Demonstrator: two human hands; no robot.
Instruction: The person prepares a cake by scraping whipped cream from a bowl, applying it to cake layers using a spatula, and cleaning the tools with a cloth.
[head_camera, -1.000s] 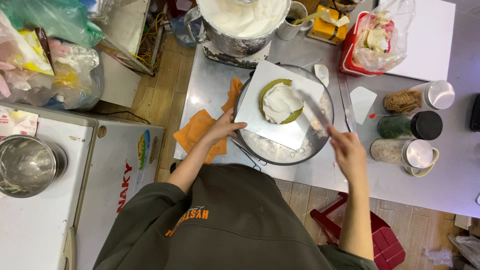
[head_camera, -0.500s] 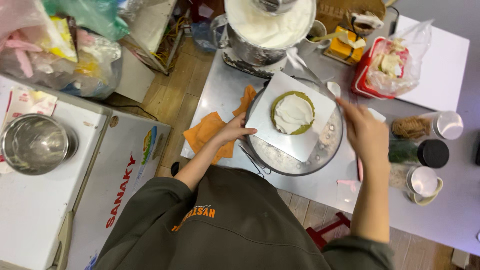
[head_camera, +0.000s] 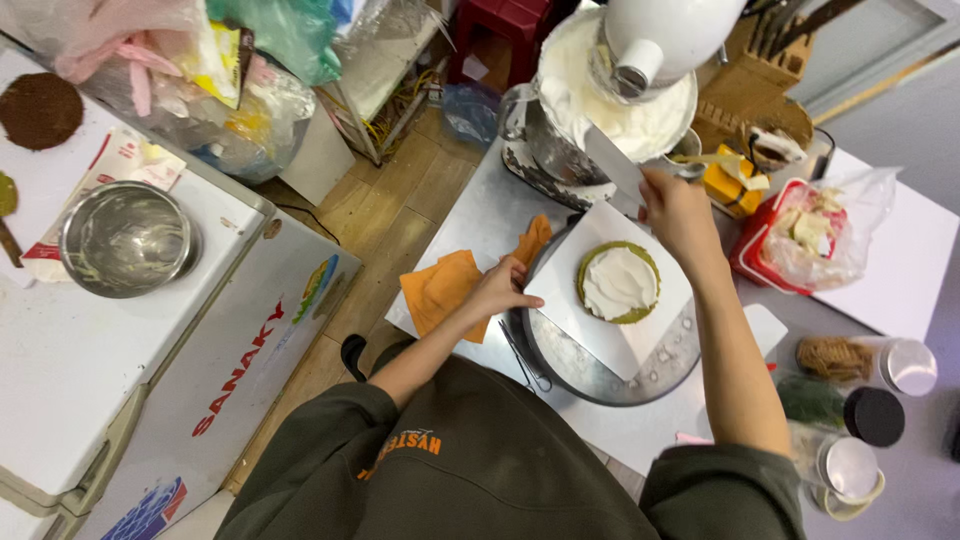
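A round green cake layer (head_camera: 619, 284) topped with white cream lies on a white square board (head_camera: 598, 334), which rests on a round metal turntable (head_camera: 600, 375). My left hand (head_camera: 503, 287) holds the board's left corner, beside an orange cloth (head_camera: 447, 290). My right hand (head_camera: 680, 210) grips a metal spatula (head_camera: 613, 162) whose blade reaches up into a mixer bowl of white cream (head_camera: 610, 100), under the white mixer head (head_camera: 660, 40).
A red basket with a plastic bag (head_camera: 810, 235) and yellow blocks (head_camera: 728, 180) sit at the back right. Jars with lids (head_camera: 880, 415) stand at the right. A white chest freezer (head_camera: 120, 340) at the left bears a steel bowl (head_camera: 125, 238) and bags.
My right hand has lifted the spatula off the cake and carried it up to the cream bowl. My left hand has stayed on the board's corner. The view has shifted.
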